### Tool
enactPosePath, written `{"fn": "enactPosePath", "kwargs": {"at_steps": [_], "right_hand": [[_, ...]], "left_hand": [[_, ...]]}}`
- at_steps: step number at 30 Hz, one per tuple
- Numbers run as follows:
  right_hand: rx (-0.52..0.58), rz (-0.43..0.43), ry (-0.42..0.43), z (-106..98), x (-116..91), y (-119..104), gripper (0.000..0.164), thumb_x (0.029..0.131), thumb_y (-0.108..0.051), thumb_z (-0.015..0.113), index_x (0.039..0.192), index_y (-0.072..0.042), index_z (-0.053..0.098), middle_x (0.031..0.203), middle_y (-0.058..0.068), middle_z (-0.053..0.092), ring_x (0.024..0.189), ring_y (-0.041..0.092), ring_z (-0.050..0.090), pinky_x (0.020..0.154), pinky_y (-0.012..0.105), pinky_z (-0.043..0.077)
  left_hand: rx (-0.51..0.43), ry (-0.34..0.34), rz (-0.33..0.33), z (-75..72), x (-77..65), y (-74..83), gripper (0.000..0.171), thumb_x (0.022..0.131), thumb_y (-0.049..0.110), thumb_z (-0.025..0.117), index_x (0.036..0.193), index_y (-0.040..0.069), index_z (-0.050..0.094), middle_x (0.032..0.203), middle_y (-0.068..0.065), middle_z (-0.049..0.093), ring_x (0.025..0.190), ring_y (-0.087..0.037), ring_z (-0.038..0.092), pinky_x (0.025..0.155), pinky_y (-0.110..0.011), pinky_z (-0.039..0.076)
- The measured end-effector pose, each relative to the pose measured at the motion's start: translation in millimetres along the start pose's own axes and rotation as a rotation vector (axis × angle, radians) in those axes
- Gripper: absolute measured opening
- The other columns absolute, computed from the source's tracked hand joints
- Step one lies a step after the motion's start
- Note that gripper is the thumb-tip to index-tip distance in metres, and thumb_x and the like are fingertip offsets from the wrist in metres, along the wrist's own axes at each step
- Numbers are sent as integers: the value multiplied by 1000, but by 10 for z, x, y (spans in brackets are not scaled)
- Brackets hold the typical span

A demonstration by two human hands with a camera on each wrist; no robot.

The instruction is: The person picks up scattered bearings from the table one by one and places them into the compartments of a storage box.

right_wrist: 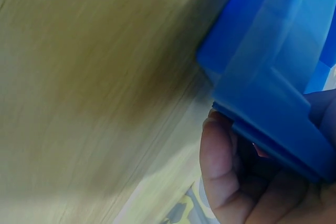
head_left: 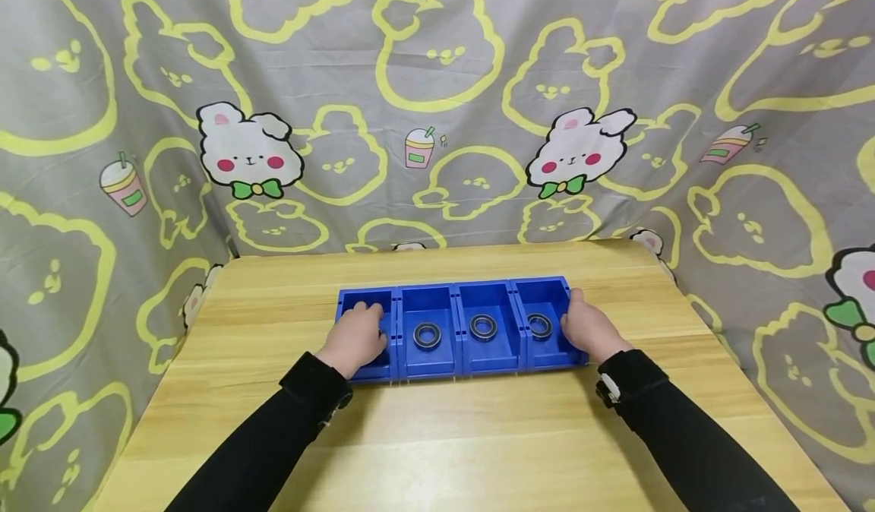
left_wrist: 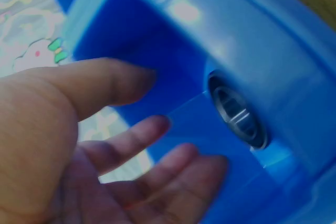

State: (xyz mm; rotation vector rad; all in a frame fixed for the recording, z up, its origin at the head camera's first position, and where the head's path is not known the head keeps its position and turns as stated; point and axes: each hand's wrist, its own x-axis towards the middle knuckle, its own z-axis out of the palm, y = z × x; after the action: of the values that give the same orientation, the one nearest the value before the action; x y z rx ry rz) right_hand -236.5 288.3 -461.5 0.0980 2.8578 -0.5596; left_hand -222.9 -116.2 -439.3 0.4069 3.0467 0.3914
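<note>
Four joined blue bins stand in a row, and three ring bearings show in the head view: one bearing (head_left: 427, 347) in the second bin (head_left: 427, 368), another (head_left: 483, 339) in the third bin (head_left: 492, 363), one more (head_left: 539, 337) in the right-end bin (head_left: 557, 358). My left hand (head_left: 355, 337) reaches into the left-end bin (head_left: 372, 373). Its thumb and fingers are apart with nothing between them. Beside them, a bearing (left_wrist: 216, 98) leans near the bin's side wall in the left wrist view. My right hand (head_left: 592, 328) grips the outer wall of the right-end bin, fingers (right_wrist: 216, 150) curled beneath its edge.
The bins rest on a light wood-grain table (head_left: 437, 444). A grey curtain (head_left: 342, 64) with yellow outlines and white rabbits hangs behind the table and along both sides.
</note>
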Motion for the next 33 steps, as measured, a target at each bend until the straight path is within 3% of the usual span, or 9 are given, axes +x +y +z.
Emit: {"fn": "enactPosePath", "kwargs": {"at_steps": [8, 11, 14, 17, 23, 28, 33], "right_hand": [[16, -26, -7, 15, 81, -22, 54, 101, -10, 40, 139, 19, 14, 90, 33, 61, 76, 34, 64, 68, 49, 54], [31, -32, -19, 36, 118, -41, 56, 103, -13, 42, 141, 18, 15, 111, 42, 58, 96, 43, 65, 84, 55, 52], [36, -45, -26, -9, 111, -28, 61, 105, -20, 45, 142, 20, 17, 131, 46, 46, 119, 51, 54, 98, 61, 44], [23, -94, 3, -156, 63, -21, 60, 105, -23, 46, 141, 20, 26, 131, 44, 47, 121, 53, 52, 99, 62, 42], [6, -218, 123, -635, -120, -68, 50, 105, -25, 46, 135, 16, 44, 107, 33, 61, 96, 43, 62, 81, 56, 48], [-4, -235, 178, -899, -312, -94, 59, 106, -37, 44, 141, 11, 42, 126, 39, 51, 113, 52, 52, 91, 64, 42], [-65, -255, 268, -898, -424, -32, 76, 102, -50, 49, 148, 10, 34, 139, 39, 41, 129, 57, 35, 103, 68, 29]], "left_hand": [[-55, 127, 6, -354, -106, -65, 33, 93, 21, 69, 118, 1, 66, 113, -18, 63, 96, -31, 63, 82, -45, 53], [-70, 167, 4, -465, -189, -89, 34, 93, 21, 69, 120, 1, 64, 116, -19, 61, 96, -31, 61, 81, -46, 53], [-76, 201, 5, -548, -261, -98, 36, 93, 22, 69, 123, 1, 63, 119, -21, 60, 101, -34, 60, 84, -47, 53], [-87, 227, 6, -656, -326, -128, 38, 94, 23, 69, 123, 0, 63, 121, -22, 60, 105, -36, 59, 87, -49, 52], [-125, 280, -2, -905, -456, -269, 37, 96, 21, 66, 125, -2, 61, 127, -25, 56, 117, -44, 51, 96, -55, 44], [-141, 348, 18, -1007, -576, -384, 41, 100, 28, 60, 129, -1, 59, 132, -25, 54, 126, -47, 43, 103, -59, 36], [-123, 399, 33, -994, -681, -478, 56, 102, 39, 55, 140, -1, 51, 147, -29, 41, 136, -52, 31, 109, -64, 25]]}}
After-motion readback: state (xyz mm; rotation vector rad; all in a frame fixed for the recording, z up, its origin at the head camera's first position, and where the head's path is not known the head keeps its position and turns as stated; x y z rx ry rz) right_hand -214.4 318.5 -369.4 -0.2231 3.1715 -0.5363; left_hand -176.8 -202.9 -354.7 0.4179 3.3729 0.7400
